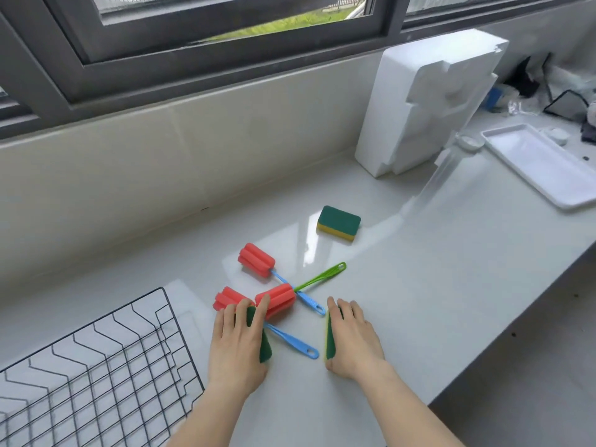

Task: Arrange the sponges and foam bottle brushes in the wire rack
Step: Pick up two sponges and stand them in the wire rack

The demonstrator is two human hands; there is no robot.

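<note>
My left hand (237,346) lies over a green-and-yellow sponge (265,348) on the white counter, fingers wrapped across its top. My right hand (351,340) covers a second such sponge (330,340), only its left edge showing. A third sponge (338,223) lies free farther back. Three red foam bottle brushes lie between: one with a blue handle at the back (256,260), one with a green handle (277,300), and one mostly behind my left fingers (227,296) whose blue handle (295,343) runs between my hands. The black wire rack (96,359) stands at the lower left.
A white styrofoam block (425,101) leans against the wall at the back right. A white tray (545,169) and dark clutter (567,101) lie at the far right. The counter's front edge (503,333) runs diagonally on the right.
</note>
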